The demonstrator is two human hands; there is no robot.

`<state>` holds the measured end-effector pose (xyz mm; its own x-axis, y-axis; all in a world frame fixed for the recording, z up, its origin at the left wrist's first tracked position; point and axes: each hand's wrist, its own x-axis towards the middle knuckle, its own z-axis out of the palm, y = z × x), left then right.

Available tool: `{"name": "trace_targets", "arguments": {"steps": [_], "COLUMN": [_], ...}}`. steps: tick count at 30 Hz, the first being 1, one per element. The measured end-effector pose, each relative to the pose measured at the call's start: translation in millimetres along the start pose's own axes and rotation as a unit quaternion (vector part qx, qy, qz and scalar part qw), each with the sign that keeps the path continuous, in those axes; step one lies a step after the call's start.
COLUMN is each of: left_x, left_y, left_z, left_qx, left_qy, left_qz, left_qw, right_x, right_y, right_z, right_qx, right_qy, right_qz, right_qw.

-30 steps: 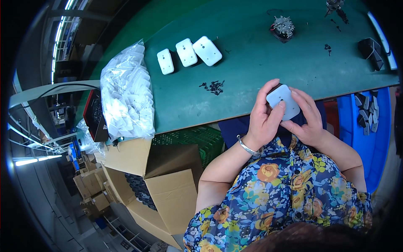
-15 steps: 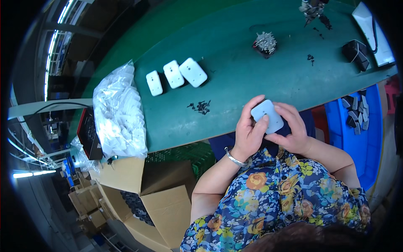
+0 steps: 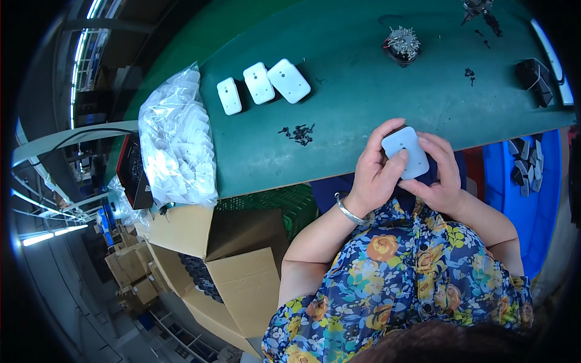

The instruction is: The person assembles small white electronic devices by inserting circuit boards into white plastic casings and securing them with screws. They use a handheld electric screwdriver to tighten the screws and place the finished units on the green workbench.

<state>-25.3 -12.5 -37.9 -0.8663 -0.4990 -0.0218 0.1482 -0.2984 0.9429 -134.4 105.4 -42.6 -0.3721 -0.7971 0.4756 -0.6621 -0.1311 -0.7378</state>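
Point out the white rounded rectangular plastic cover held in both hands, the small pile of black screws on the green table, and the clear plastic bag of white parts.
white rounded rectangular plastic cover [image 3: 404, 151], head view, flat face.
pile of black screws [image 3: 298, 133], head view, middle.
clear plastic bag of white parts [image 3: 175, 142], head view, bulging middle.

place: factory assembly station | desk [image 3: 363, 97]: green mat | parts: three white casings [image 3: 260, 85], screw pile [image 3: 298, 133], bagged casings [image 3: 175, 142] | storage: cartons [image 3: 242, 272], blue bin [image 3: 532, 199] | lighting: ceiling strip lights [image 3: 82, 45]

Bright, even overhead light; fisheye-bent, dark rim.
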Motion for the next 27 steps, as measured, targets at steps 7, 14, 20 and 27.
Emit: {"name": "trace_targets", "arguments": {"steps": [7,14,20,27], "left_x": [0.6,-5.6,-21.8,-100.7], "left_y": [-0.4,-0.6,6.1,61.5], "left_z": [-1.5,-6.9,-12.7,-32.3], "left_qx": [-0.01,-0.025,-0.06,0.006], "left_qy": [-0.009,0.018,0.03,0.171], "left_qz": [0.0,0.016,0.075,0.133], "left_qw": [1.0,0.999,0.995,0.976], "right_x": [-0.1,6.1,-9.9,32.2], "right_y": [-0.7,-5.1,11.1,-33.0], "right_z": [0.8,4.7,16.1,38.4], "right_qx": [-0.001,0.003,0.11,0.188], "right_qy": [0.004,-0.027,-0.057,-0.179], "right_qz": [0.006,0.006,0.055,-0.094], "right_qw": [1.0,1.0,0.991,0.961]}}
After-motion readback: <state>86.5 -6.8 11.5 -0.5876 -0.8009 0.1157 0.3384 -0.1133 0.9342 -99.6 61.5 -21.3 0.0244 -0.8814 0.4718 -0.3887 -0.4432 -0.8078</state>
